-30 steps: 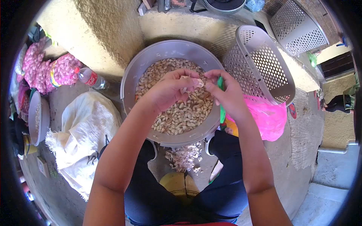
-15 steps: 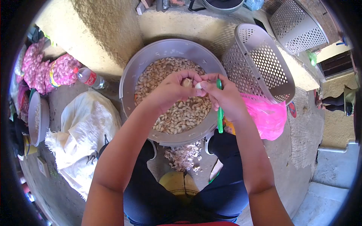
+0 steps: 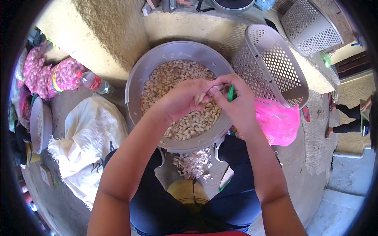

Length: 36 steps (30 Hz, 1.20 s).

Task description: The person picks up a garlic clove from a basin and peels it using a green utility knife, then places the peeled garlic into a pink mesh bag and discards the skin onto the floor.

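Above a large grey basin point(image 3: 134, 82) filled with garlic cloves point(image 3: 191, 128), my two hands meet at the fingertips. My left hand point(image 3: 185, 96) is closed, with a garlic clove point(image 3: 200, 98) held in its curled fingers. A small pale piece shows between the fingertips of both hands, too small to make out fully. My right hand point(image 3: 238, 98) is closed around a small knife with a green handle point(image 3: 231, 93); its blade is hidden. Below the basin, a heap of garlic peels point(image 3: 193, 163) lies on the floor between my legs.
A perforated grey basket point(image 3: 271, 67) and a pink plastic bag point(image 3: 277, 122) stand at the right. At left are a white sack point(image 3: 88, 133), a bottle point(image 3: 94, 82), pink net bags of garlic point(image 3: 67, 74) and another basin point(image 3: 41, 126). A person's legs point(image 3: 348, 120) show far right.
The green knife handle has turned from hanging down along my right hand to pointing more toward the camera. My left fingers have curled more around the clove. At far right, the person's legs show more.
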Each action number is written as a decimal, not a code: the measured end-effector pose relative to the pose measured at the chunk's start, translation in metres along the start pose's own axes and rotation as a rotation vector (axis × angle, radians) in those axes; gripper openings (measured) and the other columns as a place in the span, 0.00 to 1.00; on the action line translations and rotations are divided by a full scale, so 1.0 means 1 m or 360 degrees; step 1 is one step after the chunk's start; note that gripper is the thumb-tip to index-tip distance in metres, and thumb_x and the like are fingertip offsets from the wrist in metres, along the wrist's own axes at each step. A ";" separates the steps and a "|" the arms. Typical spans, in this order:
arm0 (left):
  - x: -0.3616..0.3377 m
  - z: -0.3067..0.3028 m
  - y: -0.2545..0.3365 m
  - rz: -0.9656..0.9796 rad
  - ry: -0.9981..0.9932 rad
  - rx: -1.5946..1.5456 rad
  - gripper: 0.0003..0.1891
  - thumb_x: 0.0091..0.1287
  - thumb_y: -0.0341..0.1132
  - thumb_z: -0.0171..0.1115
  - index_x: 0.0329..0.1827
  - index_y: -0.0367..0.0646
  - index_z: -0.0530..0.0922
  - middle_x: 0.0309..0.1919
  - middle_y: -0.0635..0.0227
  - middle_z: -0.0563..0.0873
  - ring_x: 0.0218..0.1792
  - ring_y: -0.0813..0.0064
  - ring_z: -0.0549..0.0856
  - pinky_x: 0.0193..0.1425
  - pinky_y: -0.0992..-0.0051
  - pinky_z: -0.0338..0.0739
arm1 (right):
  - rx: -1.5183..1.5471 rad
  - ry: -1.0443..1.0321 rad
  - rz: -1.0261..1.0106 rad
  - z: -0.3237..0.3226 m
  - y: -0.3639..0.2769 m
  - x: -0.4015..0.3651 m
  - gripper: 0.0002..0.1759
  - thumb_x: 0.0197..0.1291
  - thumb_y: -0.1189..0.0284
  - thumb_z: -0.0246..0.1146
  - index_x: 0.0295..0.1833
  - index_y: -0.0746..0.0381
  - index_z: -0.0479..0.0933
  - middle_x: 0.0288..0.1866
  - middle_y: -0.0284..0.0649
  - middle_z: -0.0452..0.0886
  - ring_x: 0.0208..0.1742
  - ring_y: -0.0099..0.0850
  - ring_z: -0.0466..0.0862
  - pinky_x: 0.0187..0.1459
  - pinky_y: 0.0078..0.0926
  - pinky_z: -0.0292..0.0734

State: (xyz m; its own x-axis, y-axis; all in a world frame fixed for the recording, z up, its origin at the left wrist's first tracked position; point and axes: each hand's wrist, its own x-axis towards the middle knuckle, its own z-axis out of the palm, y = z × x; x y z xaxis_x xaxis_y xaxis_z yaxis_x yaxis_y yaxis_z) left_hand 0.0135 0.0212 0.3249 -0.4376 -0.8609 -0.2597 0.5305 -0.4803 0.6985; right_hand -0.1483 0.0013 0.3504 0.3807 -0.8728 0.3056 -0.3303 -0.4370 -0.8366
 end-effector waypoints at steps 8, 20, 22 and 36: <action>-0.006 0.000 0.012 0.0141 0.0076 -0.0047 0.07 0.59 0.36 0.58 0.39 0.47 0.73 0.32 0.75 0.78 0.28 0.87 0.72 0.25 0.87 0.64 | -0.0302 0.0001 -0.0226 -0.003 0.003 0.000 0.14 0.49 0.74 0.62 0.42 0.64 0.70 0.33 0.41 0.72 0.35 0.34 0.75 0.36 0.25 0.70; -0.008 -0.009 0.014 -0.0027 -0.0161 0.0124 0.08 0.58 0.35 0.59 0.39 0.44 0.75 0.29 0.77 0.78 0.25 0.88 0.73 0.24 0.87 0.63 | 0.0065 -0.0491 0.0290 -0.013 -0.007 -0.003 0.19 0.46 0.62 0.68 0.33 0.65 0.72 0.24 0.38 0.76 0.24 0.24 0.73 0.28 0.25 0.69; -0.008 -0.007 0.014 -0.0058 -0.0149 0.0126 0.08 0.58 0.36 0.60 0.38 0.44 0.75 0.28 0.77 0.77 0.25 0.88 0.73 0.23 0.87 0.63 | 0.0009 -0.0472 0.0296 -0.012 -0.007 -0.002 0.20 0.44 0.61 0.69 0.31 0.65 0.71 0.22 0.40 0.75 0.23 0.24 0.73 0.27 0.25 0.69; -0.012 0.000 0.013 -0.0106 -0.0250 -0.0013 0.08 0.58 0.36 0.60 0.36 0.41 0.74 0.22 0.75 0.76 0.20 0.88 0.70 0.17 0.88 0.59 | -0.0036 -0.0383 0.0205 -0.008 -0.005 -0.004 0.19 0.42 0.62 0.70 0.30 0.65 0.72 0.19 0.44 0.74 0.21 0.31 0.76 0.25 0.27 0.69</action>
State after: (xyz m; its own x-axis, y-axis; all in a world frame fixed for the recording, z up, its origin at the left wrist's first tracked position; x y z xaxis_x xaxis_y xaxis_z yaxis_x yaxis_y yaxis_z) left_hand 0.0256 0.0252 0.3372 -0.5799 -0.7905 -0.1971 0.5021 -0.5373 0.6776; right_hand -0.1549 0.0051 0.3574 0.5279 -0.8457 0.0780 -0.4076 -0.3329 -0.8503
